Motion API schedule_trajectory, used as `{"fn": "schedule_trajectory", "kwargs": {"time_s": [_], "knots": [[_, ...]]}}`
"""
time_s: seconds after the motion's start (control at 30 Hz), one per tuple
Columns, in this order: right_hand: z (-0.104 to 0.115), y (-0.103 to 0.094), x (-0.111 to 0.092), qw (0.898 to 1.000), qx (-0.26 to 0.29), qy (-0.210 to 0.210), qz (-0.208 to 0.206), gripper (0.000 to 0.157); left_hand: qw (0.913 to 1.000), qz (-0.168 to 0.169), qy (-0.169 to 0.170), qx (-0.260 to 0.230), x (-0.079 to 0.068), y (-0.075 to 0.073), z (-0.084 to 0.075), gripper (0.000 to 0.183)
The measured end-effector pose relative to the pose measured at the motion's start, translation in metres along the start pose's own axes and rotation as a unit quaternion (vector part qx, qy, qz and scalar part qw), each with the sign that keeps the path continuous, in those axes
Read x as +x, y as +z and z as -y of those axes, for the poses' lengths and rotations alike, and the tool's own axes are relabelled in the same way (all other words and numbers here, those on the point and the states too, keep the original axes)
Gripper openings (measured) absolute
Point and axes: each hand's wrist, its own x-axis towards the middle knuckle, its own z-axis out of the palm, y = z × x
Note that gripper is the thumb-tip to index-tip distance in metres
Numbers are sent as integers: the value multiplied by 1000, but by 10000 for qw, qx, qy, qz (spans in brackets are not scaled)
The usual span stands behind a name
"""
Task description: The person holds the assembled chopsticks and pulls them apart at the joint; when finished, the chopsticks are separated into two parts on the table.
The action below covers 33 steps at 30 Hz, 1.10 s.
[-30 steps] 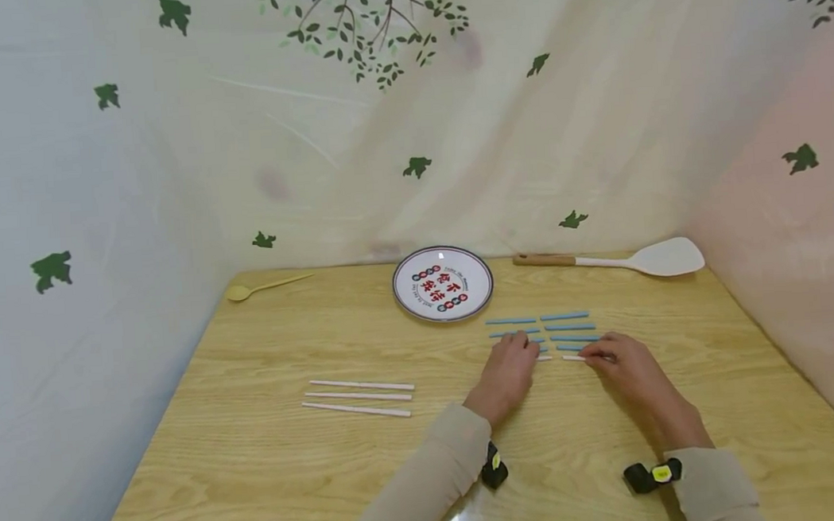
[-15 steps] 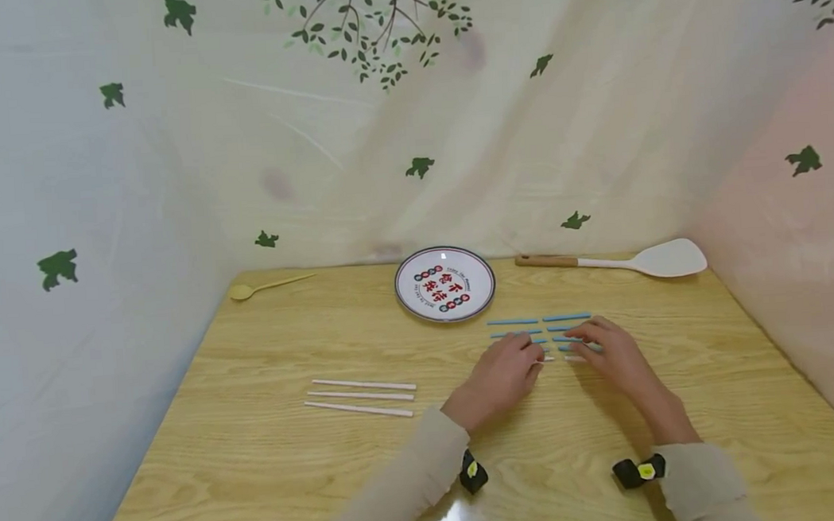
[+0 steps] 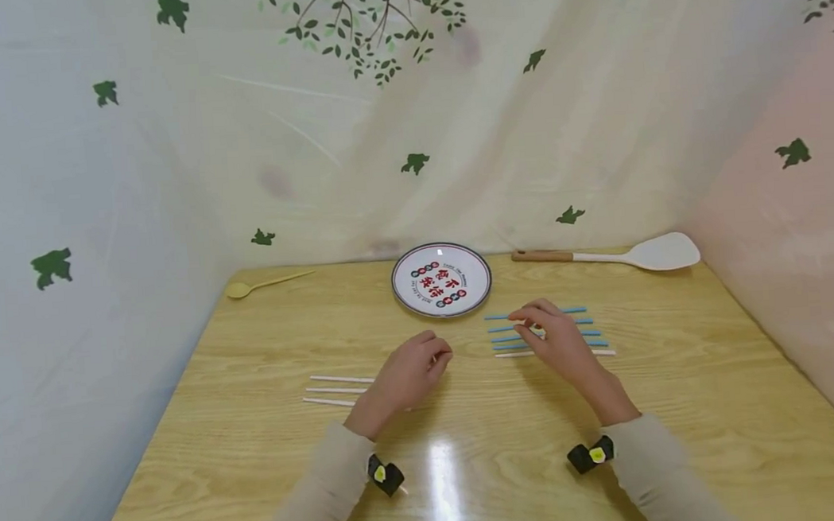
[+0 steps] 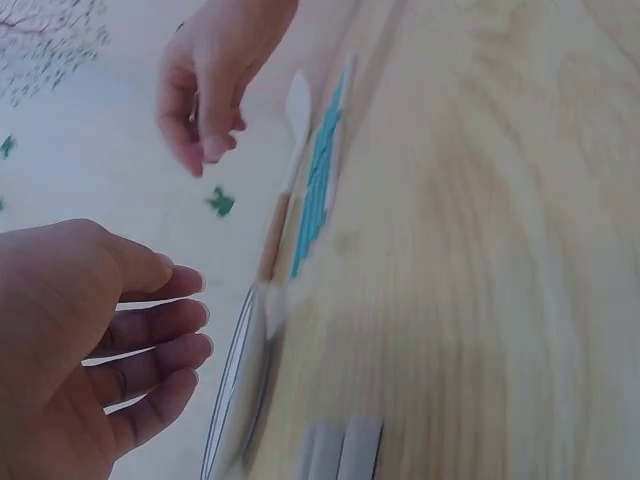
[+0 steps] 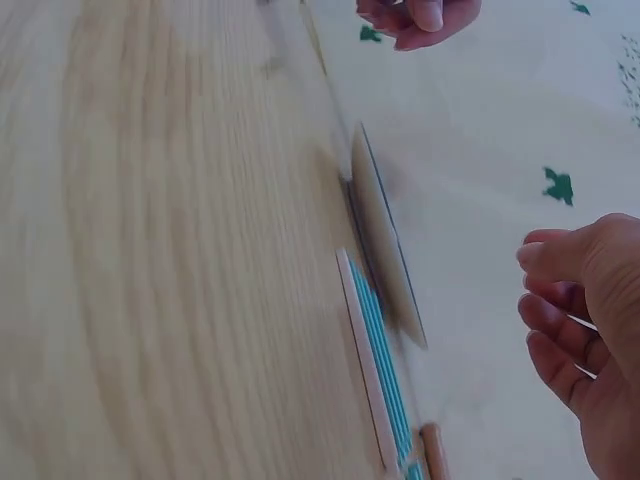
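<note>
Empty and well apart, the left hand (image 3: 410,376) and right hand (image 3: 554,340) hover over the table (image 3: 258,477) with fingers loosely bent, apparently between placements in a chopstick line-up: four blue chopsticks (image 3: 589,333) and one white chopstick (image 3: 602,353) lie at two o'clock. Next seems to call for a fingertip pinch on one of the three white chopsticks (image 3: 335,391) at nine. Bare wood stretches toward six; at twelve, a plate (image 3: 441,280) crowds the far edge.

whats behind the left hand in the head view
Three white chopsticks on the wooden table run behind the left hand. Their left parts show; most of their right parts are covered, so I can't tell what else lies there.
</note>
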Motion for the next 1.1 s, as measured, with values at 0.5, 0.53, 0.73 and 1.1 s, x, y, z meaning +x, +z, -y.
{"fn": "schedule_trajectory", "kwargs": {"time_s": [0.5,0.53,0.73,1.1], "knots": [[50,74,19,9938,744,276,777,19,9898,-538,-1081,-754,-66,-45,124,10],[54,80,19,9927,796,327,849,19,9895,-431,-1135,-789,-70,-46,130,10],[76,109,22,9831,1239,463,1265,23,9845,250,-1257,-1196,-84,-52,150,11],[98,139,25,9731,780,213,2158,15,9863,806,-797,-1195,-80,-53,144,6]]}}
